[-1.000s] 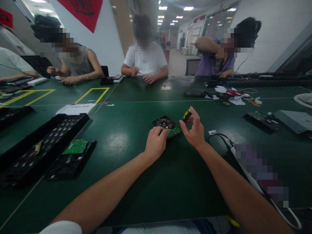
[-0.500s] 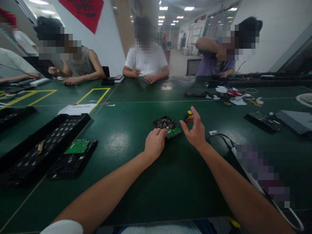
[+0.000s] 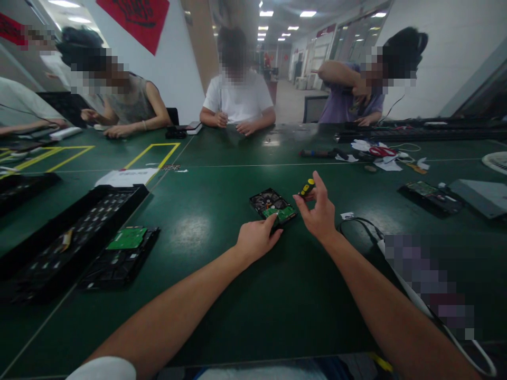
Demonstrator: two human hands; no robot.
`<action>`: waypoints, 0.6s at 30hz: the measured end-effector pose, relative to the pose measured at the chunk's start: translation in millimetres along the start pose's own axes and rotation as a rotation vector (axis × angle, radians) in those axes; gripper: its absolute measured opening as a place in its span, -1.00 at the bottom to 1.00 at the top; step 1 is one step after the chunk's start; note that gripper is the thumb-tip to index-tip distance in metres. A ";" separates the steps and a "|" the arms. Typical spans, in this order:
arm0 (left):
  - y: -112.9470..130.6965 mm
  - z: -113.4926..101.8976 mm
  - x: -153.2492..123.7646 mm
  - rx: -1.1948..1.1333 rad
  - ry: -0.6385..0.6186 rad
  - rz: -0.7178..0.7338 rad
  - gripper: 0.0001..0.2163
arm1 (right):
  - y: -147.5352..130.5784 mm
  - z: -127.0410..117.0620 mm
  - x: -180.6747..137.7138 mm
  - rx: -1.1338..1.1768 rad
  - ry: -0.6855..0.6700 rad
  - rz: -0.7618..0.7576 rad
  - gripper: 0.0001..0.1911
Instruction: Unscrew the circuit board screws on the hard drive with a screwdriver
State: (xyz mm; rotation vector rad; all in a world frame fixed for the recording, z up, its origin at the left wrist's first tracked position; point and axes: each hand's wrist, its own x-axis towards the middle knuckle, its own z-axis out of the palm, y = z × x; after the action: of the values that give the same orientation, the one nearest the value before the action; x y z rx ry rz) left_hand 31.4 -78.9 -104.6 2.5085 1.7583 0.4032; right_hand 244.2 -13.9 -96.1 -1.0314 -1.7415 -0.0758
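A black hard drive (image 3: 269, 202) with a green circuit board (image 3: 282, 213) on its near end lies on the green table (image 3: 222, 274). My left hand (image 3: 257, 237) rests flat beside it, fingers stretched out, fingertips touching the drive's near edge. To the right of the drive, my right hand (image 3: 320, 211) pinches a small screwdriver with a yellow and black handle (image 3: 306, 188), held tilted.
At the left stand black trays (image 3: 59, 243), one carrying a green board (image 3: 125, 238). A black cable (image 3: 356, 224) runs at the right. More drives (image 3: 430, 192) and scattered tools (image 3: 372, 153) lie further back. Three people sit across the table.
My left hand has drawn back off the drive and flattened its fingers, uncovering the green board. My right hand with the screwdriver has barely shifted.
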 end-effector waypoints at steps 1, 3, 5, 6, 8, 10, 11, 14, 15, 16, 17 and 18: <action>-0.1 0.3 0.0 0.009 0.000 0.008 -0.48 | 0.0 -0.3 0.2 -0.009 -0.002 -0.005 -0.21; 0.1 0.1 -0.1 0.015 0.002 0.012 -0.51 | 0.0 -0.7 0.0 -0.007 -0.008 -0.009 -0.22; 0.5 -0.9 -0.2 0.017 -0.004 0.013 -0.52 | -0.1 -0.6 -0.7 0.019 -0.025 -0.005 -0.22; 0.9 -1.7 -0.3 0.019 -0.006 0.014 -0.52 | -0.1 -0.3 -1.2 0.034 -0.033 0.000 -0.22; 1.7 -3.3 -0.4 0.026 -0.012 0.016 -0.52 | -0.3 0.6 -2.0 0.054 -0.040 0.009 -0.19; 2.6 -4.6 -0.2 0.033 -0.028 0.011 -0.52 | -0.5 1.4 -2.2 0.048 -0.029 0.014 -0.17; 3.0 -5.1 -0.1 0.036 -0.038 0.007 -0.52 | -0.6 1.6 -2.0 0.035 -0.019 0.014 -0.17; 3.9 -5.9 0.2 0.045 -0.063 -0.003 -0.51 | -0.5 1.1 -0.9 -0.007 -0.001 0.005 -0.21; 4.0 -6.0 0.2 0.048 -0.064 -0.006 -0.51 | -0.3 0.7 -0.5 -0.014 0.000 0.001 -0.22; 4.1 -6.2 0.1 0.052 -0.065 -0.010 -0.51 | -0.1 0.2 -0.2 -0.015 -0.001 -0.004 -0.23; 4.2 -6.4 0.0 0.055 -0.064 -0.012 -0.51 | 0.2 -0.2 0.1 -0.012 -0.003 -0.008 -0.23; 4.2 -6.6 -0.1 0.056 -0.065 -0.011 -0.51 | 0.4 -0.6 0.2 -0.005 -0.006 -0.012 -0.23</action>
State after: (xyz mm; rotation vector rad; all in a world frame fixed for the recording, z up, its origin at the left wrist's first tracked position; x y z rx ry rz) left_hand 33.7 -81.2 -97.5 2.5179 1.7826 0.2724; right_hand 244.8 -13.8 -95.8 -1.0259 -1.7534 -0.0847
